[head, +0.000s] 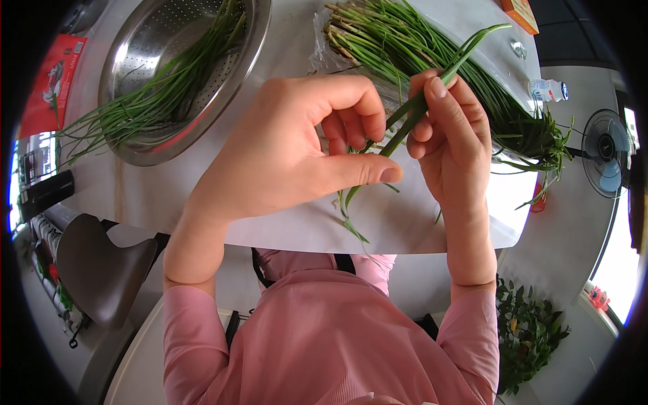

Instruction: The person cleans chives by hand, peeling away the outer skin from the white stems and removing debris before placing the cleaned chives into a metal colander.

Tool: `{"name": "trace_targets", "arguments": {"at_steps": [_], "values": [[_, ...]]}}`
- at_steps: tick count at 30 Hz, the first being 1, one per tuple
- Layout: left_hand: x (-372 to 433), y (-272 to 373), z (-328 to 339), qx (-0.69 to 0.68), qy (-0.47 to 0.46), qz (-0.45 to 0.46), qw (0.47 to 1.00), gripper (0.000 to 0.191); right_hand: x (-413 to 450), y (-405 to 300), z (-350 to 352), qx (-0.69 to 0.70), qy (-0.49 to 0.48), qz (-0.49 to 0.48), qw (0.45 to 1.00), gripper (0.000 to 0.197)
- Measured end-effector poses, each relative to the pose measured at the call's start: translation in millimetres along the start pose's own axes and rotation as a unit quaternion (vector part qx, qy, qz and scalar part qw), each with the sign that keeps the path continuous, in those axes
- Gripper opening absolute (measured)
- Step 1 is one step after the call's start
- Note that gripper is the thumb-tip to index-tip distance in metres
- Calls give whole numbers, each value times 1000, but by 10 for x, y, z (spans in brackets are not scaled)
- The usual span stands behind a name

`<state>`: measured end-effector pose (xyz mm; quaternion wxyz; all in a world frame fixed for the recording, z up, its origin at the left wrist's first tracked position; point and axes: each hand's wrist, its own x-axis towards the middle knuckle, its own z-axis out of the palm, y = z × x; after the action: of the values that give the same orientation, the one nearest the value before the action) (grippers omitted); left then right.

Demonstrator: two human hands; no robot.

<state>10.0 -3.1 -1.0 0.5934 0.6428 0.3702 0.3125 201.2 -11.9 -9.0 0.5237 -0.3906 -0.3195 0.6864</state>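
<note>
My right hand (450,121) pinches a few long green leafy stalks (415,112) between thumb and fingers. My left hand (304,147) is curled around the stalks' lower part with a gap between thumb and fingertips; whether it touches them is hard to tell. Thin leaf ends hang below it over the table. A large bunch of similar green stalks (395,35) lies behind my right hand on clear plastic, roots to the left. At the upper left, a perforated steel colander (147,45) holds more green stalks (177,81), their leaf tips over its rim.
The white marble-patterned table (405,228) ends just before my body. A red packet (53,81) lies left of the colander. At the right are a small bottle (547,90), an orange box (520,14) and a fan (606,152). A brown chair (101,273) stands lower left.
</note>
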Motion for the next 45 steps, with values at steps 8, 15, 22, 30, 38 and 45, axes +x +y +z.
{"name": "trace_targets", "arguments": {"at_steps": [8, 15, 22, 30, 38, 45], "values": [[9, -43, -30, -51, -38, -35, 997, 14, 20, 9, -16, 40, -33, 19, 998, 23], [38, -24, -100, -170, -37, -62, 983, 12, -24, -27, 38, -29, -107, 72, 991, 26], [36, 5, -98, -167, -26, -63, 984, 9, 1, 13, -15, -45, -104, 71, 991, 19], [41, -22, -88, -123, 7, -51, 991, 5, -16, 27, 2, -57, -90, 84, 991, 18], [46, -73, -108, -98, 1, -14, 995, 2, -30, 37, 39, -44, -86, 79, 992, 18], [24, 75, -216, -42, -27, -73, 996, 8, 25, -29, -54, 24, -74, 65, 995, 17]]}}
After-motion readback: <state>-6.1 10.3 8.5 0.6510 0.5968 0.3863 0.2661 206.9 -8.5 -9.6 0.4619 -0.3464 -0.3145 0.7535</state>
